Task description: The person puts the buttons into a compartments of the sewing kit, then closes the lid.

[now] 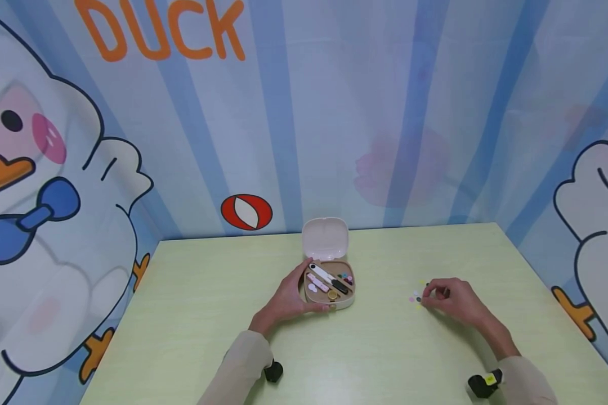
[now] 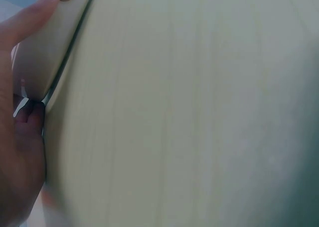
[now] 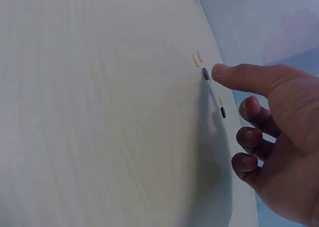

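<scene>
In the head view, my left hand [image 1: 290, 295] grips the left side of an opened sewing kit box [image 1: 344, 304], its thumb along the front. The box's pale lid [image 1: 326, 239] stands up at the back. Inside lie a white and black tool [image 1: 328, 277], a pink piece [image 1: 317, 282] and several small coloured pieces [image 1: 344, 277]. To the right, my right hand [image 1: 457, 301] is over several small buttons, with thumb and index close together; whether they pinch anything is hidden. The right wrist view shows a dark button [image 3: 205, 73] beside the thumb and another black button [image 3: 223, 112] lower down.
The pale wooden table [image 1: 223, 281] ends at a blue striped cloth [image 1: 329, 112] with duck drawings, just behind the lid. A side cloth [image 1: 598, 236] hangs along the table's right edge. Dark wrist cameras [image 1: 273, 372] sit below both wrists.
</scene>
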Tool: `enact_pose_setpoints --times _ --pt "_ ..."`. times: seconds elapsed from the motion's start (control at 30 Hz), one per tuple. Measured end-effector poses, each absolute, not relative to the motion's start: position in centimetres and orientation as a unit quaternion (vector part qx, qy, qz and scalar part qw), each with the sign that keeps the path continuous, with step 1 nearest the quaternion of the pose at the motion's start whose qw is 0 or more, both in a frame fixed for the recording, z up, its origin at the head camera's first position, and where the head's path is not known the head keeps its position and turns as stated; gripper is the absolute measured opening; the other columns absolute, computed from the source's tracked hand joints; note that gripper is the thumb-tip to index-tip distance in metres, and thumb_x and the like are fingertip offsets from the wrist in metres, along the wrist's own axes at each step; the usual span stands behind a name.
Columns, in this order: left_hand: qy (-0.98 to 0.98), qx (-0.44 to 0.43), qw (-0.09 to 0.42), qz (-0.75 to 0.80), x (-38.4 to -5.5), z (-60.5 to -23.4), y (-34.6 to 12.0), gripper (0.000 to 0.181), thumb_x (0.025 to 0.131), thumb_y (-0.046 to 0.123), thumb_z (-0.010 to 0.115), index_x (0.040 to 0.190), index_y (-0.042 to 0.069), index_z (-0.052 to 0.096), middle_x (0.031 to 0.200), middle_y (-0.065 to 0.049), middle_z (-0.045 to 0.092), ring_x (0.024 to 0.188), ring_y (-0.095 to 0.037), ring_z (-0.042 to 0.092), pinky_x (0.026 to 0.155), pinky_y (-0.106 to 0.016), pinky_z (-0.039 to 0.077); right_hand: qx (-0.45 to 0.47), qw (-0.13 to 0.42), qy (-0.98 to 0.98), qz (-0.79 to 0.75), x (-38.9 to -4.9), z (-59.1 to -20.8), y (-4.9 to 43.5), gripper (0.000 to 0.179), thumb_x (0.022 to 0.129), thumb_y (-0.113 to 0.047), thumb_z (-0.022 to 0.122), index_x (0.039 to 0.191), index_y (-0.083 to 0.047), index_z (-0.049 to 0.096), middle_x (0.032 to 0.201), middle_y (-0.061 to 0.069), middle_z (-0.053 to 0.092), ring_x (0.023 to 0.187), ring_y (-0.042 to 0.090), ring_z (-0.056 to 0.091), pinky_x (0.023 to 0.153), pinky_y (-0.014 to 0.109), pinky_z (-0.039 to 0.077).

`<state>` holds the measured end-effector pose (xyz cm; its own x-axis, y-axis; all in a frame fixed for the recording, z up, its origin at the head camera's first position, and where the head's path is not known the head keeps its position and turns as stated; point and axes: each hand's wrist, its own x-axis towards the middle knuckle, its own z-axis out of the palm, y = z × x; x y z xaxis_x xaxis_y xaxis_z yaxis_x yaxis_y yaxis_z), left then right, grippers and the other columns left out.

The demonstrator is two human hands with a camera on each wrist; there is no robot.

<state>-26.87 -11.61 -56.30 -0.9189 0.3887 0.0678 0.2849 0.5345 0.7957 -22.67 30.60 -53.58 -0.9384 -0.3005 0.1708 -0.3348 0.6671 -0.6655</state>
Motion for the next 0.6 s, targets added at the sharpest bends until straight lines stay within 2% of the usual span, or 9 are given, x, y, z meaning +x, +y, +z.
enact_pose_setpoints --times 0.13,0.33,0.6 --pt "0.874 0.193 0.059 0.442 -26.9 -56.2 -11.7 0.126 0.070 0.057 0.093 0.167 0.021 0.021 0.169 -0.001 0.030 0.154 -0.023 0.029 0.122 -0.052 0.029 0.178 0.025 -0.912 0.369 -23.2 -53.2 30.1 0.007 0.092 -0.012 0.081 0.089 -0.016 0.075 0.068 -0.005 0.050 0.058 0.007 0.042 0.053 0.026 0.037" --pt "0.874 0.194 0.059 0.441 -26.8 -56.1 -11.7 0.126 0.070 0.057 0.092 0.167 0.021 0.020 0.169 -0.001 0.029 0.154 -0.023 0.028 0.122 -0.052 0.029 0.171 0.000 -0.903 0.393 -24.4 -52.8 28.9 0.005 0.093 -0.016 0.080 0.091 -0.018 0.076 0.068 -0.003 0.050 0.057 0.009 0.043 0.052 0.027 0.037" --pt "0.869 0.204 0.057 0.447 -26.7 -56.1 -11.8 0.125 0.072 0.056 0.092 0.167 0.018 0.020 0.169 -0.005 0.029 0.154 -0.027 0.028 0.121 -0.054 0.030 0.167 -0.007 -0.898 0.408 -25.8 -52.0 26.5 0.005 0.093 -0.018 0.080 0.093 -0.015 0.076 0.070 -0.002 0.050 0.060 0.012 0.044 0.052 0.027 0.036"
